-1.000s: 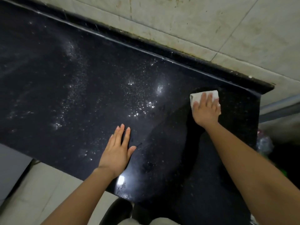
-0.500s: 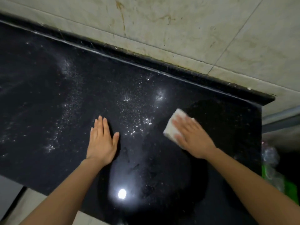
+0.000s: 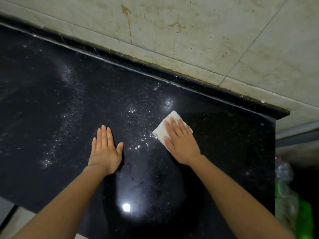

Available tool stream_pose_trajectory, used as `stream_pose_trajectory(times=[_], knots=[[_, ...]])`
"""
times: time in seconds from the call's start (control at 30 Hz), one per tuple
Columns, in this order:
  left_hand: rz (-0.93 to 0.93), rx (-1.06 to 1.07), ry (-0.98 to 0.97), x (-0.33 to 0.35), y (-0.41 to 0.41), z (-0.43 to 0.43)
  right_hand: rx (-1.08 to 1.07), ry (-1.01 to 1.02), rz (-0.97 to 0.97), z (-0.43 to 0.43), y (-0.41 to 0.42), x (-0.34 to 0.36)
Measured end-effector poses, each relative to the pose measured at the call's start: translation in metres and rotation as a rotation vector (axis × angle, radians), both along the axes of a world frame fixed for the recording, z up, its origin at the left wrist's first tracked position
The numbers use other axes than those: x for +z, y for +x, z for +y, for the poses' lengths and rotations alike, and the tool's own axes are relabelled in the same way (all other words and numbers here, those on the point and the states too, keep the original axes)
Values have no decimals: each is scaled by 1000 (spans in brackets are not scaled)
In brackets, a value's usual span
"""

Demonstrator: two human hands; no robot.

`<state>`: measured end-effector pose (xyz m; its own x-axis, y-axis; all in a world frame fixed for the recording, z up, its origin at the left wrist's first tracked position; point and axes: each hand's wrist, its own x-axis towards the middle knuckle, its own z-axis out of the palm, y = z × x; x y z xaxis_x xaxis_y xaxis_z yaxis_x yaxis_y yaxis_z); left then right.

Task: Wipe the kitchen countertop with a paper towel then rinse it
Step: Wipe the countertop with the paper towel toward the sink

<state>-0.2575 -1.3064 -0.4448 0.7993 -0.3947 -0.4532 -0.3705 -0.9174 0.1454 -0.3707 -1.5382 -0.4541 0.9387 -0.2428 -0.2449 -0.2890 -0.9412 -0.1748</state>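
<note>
A black speckled countertop (image 3: 60, 109) fills most of the view, with white droplets and powdery specks scattered across its middle and left. A folded white paper towel (image 3: 162, 130) lies flat on it right of centre. My right hand (image 3: 181, 142) presses down on the towel with straight fingers, covering its near half. My left hand (image 3: 105, 149) rests flat on the counter to the left, fingers together, holding nothing.
A stained beige tiled wall (image 3: 189, 31) rises behind the counter's raised black back lip (image 3: 172, 78). The counter ends at the right, where a clear plastic bag (image 3: 283, 171) and something green (image 3: 305, 216) sit below. Pale floor (image 3: 15, 219) shows at lower left.
My right hand slid the towel from the counter's far right corner leftward toward the middle, then slightly back up. My left hand shifted a little left and stays flat.
</note>
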Motion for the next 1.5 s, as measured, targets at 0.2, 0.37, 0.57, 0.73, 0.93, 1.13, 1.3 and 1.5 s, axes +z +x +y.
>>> stream_pose_trajectory(times=[0.2,0.37,0.57,0.73,0.93,1.13,1.3,1.5], knots=[[21,-2,2,3,1,0,-438,-136,-2,-77,-45,-2],[30,1,-14,-1,1,0,-1067,-28,-8,-115,-44,4],[41,1,3,1,3,-2,-1323,72,-29,-97,57,3],[51,-3,15,3,3,-2,-722,72,-18,-34,108,-2],[65,-7,22,7,4,-3,117,26,48,-35,78,5],[90,-13,9,10,5,-3,-768,-81,-29,-79,29,2],[97,-8,2,8,5,-2,-1093,66,14,-60,87,3],[92,-5,19,7,5,-1,-862,110,-17,-4,177,-4]])
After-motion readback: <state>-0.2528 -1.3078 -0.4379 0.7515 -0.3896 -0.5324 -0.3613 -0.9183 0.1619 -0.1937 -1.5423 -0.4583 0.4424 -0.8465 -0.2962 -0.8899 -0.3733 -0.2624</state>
